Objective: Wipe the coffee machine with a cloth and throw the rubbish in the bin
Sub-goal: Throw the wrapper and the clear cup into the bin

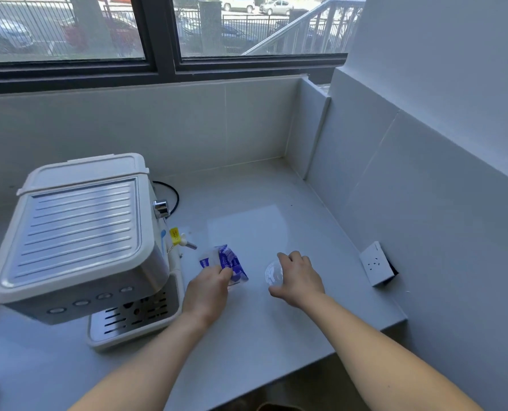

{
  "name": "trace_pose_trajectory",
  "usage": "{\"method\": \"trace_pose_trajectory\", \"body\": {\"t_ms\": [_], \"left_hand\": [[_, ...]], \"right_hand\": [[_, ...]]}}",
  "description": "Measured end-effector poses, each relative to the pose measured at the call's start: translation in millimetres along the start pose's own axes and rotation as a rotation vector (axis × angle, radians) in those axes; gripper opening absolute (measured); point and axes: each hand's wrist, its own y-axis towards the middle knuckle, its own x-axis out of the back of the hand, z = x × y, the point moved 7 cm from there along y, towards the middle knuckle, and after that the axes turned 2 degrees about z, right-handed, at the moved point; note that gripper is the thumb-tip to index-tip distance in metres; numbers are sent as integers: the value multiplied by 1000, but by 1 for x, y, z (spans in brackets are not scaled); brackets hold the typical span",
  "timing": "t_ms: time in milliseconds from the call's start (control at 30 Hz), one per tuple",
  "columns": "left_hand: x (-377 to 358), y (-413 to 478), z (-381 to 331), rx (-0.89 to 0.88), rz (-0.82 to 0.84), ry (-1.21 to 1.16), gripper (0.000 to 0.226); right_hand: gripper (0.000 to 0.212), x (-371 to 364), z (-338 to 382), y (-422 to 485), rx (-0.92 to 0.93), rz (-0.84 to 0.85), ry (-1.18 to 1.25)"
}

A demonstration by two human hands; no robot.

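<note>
Two bare forearms reach up from the bottom edge of the frame across a pale grey counter (pixel 276 330). Left of centre stands the white coffee machine (pixel 80 235), its ribbed metal top tilted toward the camera, its drip tray at lower left of centre and a steam wand (pixel 187 244) with a yellow tag poking out on its right side. Just right of that wand lies a crumpled blue-and-white plastic wrapper (pixel 227 261); the left hand (pixel 206 292) is palm down with its fingers closed on the wrapper's near edge. Near it to the right, the right hand (pixel 298 278) curls over a clear plastic lid (pixel 273 272), fingers arched around it, touching its rim. A white wall socket (pixel 377 264) sits at right where counter meets wall. Windows fill the upper frame.
</note>
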Motion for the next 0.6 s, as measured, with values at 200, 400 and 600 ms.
{"method": "trace_pose_trajectory", "body": {"t_ms": [200, 400, 600], "left_hand": [[10, -51, -37, -3, -71, -44, 17], [6, -120, -76, 21, -102, -60, 20], [7, -184, -110, -48, -110, -115, 16]], "right_hand": [[72, 1, -22, -62, 26, -28, 5], [77, -9, -41, -126, 79, -41, 28], [79, -17, -55, -191, 83, -96, 50]]}}
